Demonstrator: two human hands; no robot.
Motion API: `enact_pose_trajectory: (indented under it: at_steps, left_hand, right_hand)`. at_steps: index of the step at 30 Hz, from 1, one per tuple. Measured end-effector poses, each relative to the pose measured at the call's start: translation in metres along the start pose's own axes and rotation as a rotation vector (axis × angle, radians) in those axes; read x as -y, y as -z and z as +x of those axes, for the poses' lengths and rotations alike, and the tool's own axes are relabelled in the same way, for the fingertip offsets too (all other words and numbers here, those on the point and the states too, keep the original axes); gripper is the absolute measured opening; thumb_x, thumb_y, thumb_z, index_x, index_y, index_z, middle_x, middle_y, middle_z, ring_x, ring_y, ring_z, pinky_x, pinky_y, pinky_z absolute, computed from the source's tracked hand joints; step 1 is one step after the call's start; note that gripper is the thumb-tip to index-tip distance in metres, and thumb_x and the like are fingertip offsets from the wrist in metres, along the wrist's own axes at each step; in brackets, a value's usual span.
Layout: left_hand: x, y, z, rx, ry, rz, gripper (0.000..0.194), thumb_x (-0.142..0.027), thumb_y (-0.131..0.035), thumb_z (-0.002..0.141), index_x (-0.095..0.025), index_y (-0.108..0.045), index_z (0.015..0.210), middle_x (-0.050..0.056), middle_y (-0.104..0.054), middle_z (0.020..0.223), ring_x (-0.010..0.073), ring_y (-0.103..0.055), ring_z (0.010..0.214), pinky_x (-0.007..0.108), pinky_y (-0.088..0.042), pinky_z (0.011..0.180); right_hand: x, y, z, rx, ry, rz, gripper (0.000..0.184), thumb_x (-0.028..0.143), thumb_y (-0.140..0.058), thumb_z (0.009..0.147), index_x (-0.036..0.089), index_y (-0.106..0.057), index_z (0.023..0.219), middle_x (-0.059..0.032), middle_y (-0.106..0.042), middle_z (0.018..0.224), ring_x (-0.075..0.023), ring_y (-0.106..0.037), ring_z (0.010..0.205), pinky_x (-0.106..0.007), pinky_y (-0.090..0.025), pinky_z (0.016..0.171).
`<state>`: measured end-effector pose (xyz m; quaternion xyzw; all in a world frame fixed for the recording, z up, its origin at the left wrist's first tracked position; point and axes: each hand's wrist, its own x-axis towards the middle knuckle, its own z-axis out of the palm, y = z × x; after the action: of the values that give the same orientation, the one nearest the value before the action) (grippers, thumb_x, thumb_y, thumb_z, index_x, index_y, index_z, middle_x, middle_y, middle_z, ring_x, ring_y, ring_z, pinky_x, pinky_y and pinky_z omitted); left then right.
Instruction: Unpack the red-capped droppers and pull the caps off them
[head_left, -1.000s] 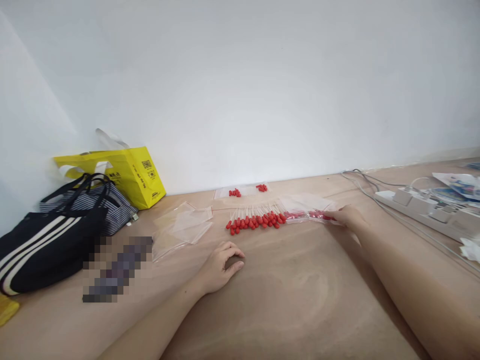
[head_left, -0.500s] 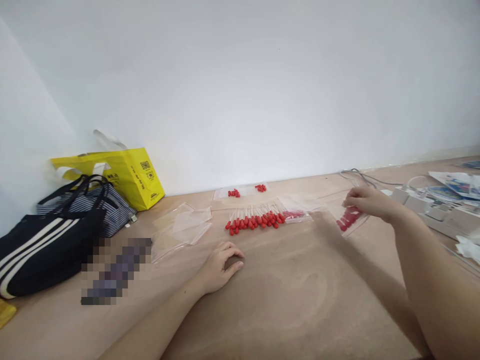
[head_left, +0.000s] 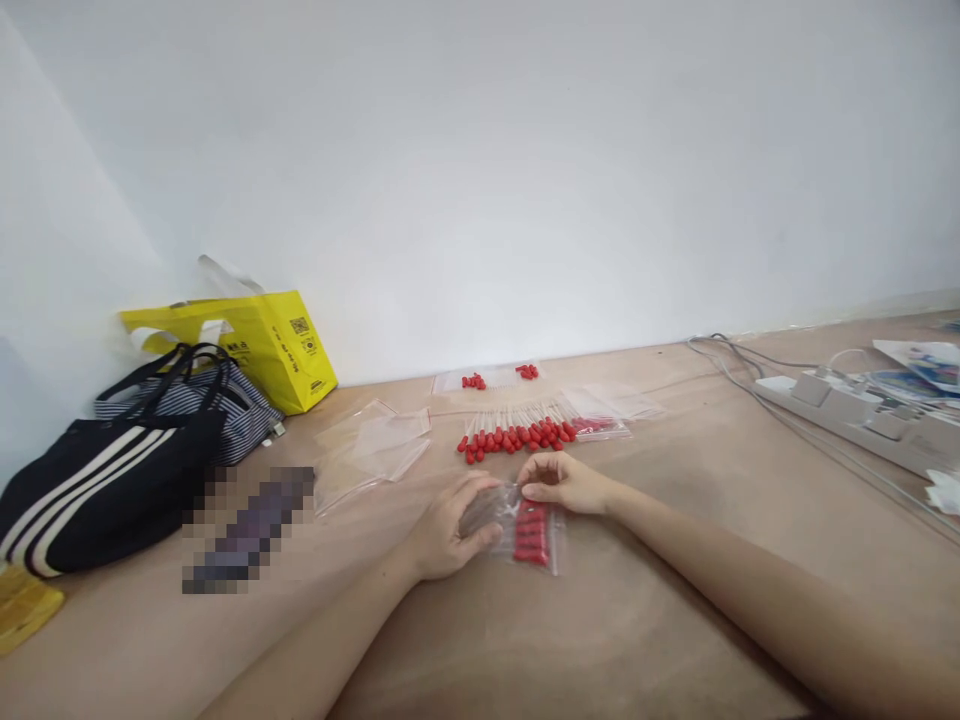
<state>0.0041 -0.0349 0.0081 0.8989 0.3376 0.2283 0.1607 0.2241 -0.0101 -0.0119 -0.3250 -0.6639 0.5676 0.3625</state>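
A clear plastic zip bag [head_left: 553, 545] with several red-tipped pieces in a row inside lies at the table's middle, near me. My left hand [head_left: 450, 530] is closed around its left end, thumb below and fingers above. With thumb and fingers, my right hand [head_left: 570, 485] pinches the bag's upper edge, close to the topmost red tip. Just beyond my hands, loose white sticks with red tips [head_left: 517, 437] lie fanned out. To their right, red pieces show through another clear bag [head_left: 604, 428].
Flat clear bags [head_left: 375, 450] are spread on the left. Further back lie two small red clusters [head_left: 474, 382] on clear plastic. A yellow bag [head_left: 300, 350] and a black striped bag [head_left: 112, 490] stand at far left. A white power strip [head_left: 862, 420] with cables is at right.
My right hand has brought the bag of red pieces from the far right to the middle. My left hand, empty before, has closed on its left end. The view has shifted slightly.
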Motion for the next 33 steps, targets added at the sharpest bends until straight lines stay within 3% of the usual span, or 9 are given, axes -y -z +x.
enact_pose_trajectory:
  at_steps: [4, 8, 10, 13, 19, 22, 25, 28, 33]
  left_hand:
    - [-0.003, -0.001, 0.000, 0.070, 0.022, 0.022, 0.049, -0.039, -0.050, 0.078, -0.020, -0.039, 0.122, 0.009, -0.037, 0.131, 0.0223, -0.033, 0.121, 0.037, -0.030, 0.099]
    - [-0.003, -0.006, 0.001, 0.027, 0.211, 0.038, 0.044, -0.039, -0.041, 0.083, -0.018, -0.042, 0.121, 0.009, -0.045, 0.126, 0.0207, -0.040, 0.116, 0.036, -0.032, 0.097]
    - [-0.002, -0.009, 0.001, -0.005, 0.283, 0.059, 0.043, -0.039, -0.038, 0.084, -0.017, -0.042, 0.121, 0.009, -0.046, 0.125, 0.0205, -0.041, 0.116, 0.037, -0.032, 0.098]
    - [0.001, -0.014, 0.001, -0.018, 0.351, 0.120, 0.047, -0.041, -0.035, 0.084, -0.018, -0.038, 0.126, 0.009, -0.039, 0.132, 0.0220, -0.035, 0.121, 0.039, -0.028, 0.099]
    - [0.005, -0.018, 0.001, -0.005, 0.396, 0.205, 0.048, -0.042, -0.033, 0.084, -0.017, -0.042, 0.123, 0.012, -0.037, 0.133, 0.0251, -0.032, 0.122, 0.042, -0.029, 0.098]
    - [0.004, -0.015, 0.004, -0.073, 0.300, 0.194, 0.045, -0.038, -0.038, 0.083, -0.018, -0.042, 0.123, 0.011, -0.041, 0.129, 0.0244, -0.036, 0.119, 0.042, -0.032, 0.097]
    - [0.002, -0.010, 0.015, -0.099, 0.080, 0.163, 0.037, -0.029, -0.040, 0.084, -0.021, -0.047, 0.119, 0.009, -0.045, 0.123, 0.0214, -0.039, 0.116, 0.039, -0.034, 0.096]
    - [-0.001, -0.008, 0.032, -0.068, -0.110, 0.136, 0.031, -0.019, -0.039, 0.084, -0.021, -0.053, 0.111, 0.008, -0.050, 0.114, 0.0182, -0.045, 0.108, 0.036, -0.037, 0.093]
    - [-0.005, -0.008, 0.054, 0.045, -0.251, 0.199, 0.027, -0.011, -0.040, 0.080, -0.021, -0.063, 0.089, 0.006, -0.055, 0.104, 0.0175, -0.048, 0.100, 0.034, -0.039, 0.088]
  right_hand:
    - [-0.008, -0.002, 0.003, -0.345, 0.066, -0.069, 0.031, 0.038, -0.063, 0.063, 0.017, -0.054, 0.084, -0.0021, -0.059, 0.083, -0.0137, -0.055, 0.076, -0.028, -0.042, 0.073]
    - [-0.012, 0.008, -0.009, -0.548, -0.048, -0.433, 0.023, 0.040, -0.055, 0.068, 0.017, -0.056, 0.067, -0.0019, -0.056, 0.069, -0.0153, -0.052, 0.065, -0.029, -0.040, 0.062]
    - [-0.011, 0.008, -0.018, -0.557, -0.090, -0.634, 0.028, 0.043, -0.052, 0.070, 0.018, -0.057, 0.060, -0.0027, -0.055, 0.068, -0.0171, -0.051, 0.068, -0.030, -0.039, 0.064]
    - [-0.005, -0.003, -0.029, -0.505, -0.090, -0.799, 0.028, 0.046, -0.052, 0.071, 0.021, -0.063, 0.066, -0.0043, -0.057, 0.081, -0.0209, -0.050, 0.084, -0.036, -0.034, 0.074]
    - [0.008, -0.029, -0.030, -0.419, -0.159, -0.777, 0.019, 0.039, -0.056, 0.070, 0.023, -0.062, 0.061, -0.0024, -0.056, 0.098, -0.0231, -0.044, 0.100, -0.041, -0.027, 0.082]
    - [0.009, -0.031, -0.028, -0.419, -0.177, -0.735, 0.022, 0.039, -0.058, 0.068, 0.021, -0.061, 0.057, -0.0017, -0.057, 0.097, -0.0227, -0.045, 0.100, -0.039, -0.026, 0.083]
    - [0.010, -0.029, -0.027, -0.416, -0.191, -0.708, 0.025, 0.043, -0.059, 0.067, 0.021, -0.060, 0.055, -0.0016, -0.058, 0.095, -0.0232, -0.045, 0.101, -0.037, -0.026, 0.082]
    - [0.009, -0.027, -0.027, -0.414, -0.201, -0.701, 0.028, 0.047, -0.060, 0.065, 0.020, -0.059, 0.054, -0.0015, -0.059, 0.095, -0.0235, -0.044, 0.102, -0.036, -0.025, 0.082]
    - [0.007, -0.026, -0.027, -0.406, -0.152, -0.679, 0.029, 0.047, -0.061, 0.065, 0.020, -0.058, 0.054, -0.0015, -0.059, 0.095, -0.0228, -0.046, 0.098, -0.038, -0.026, 0.082]
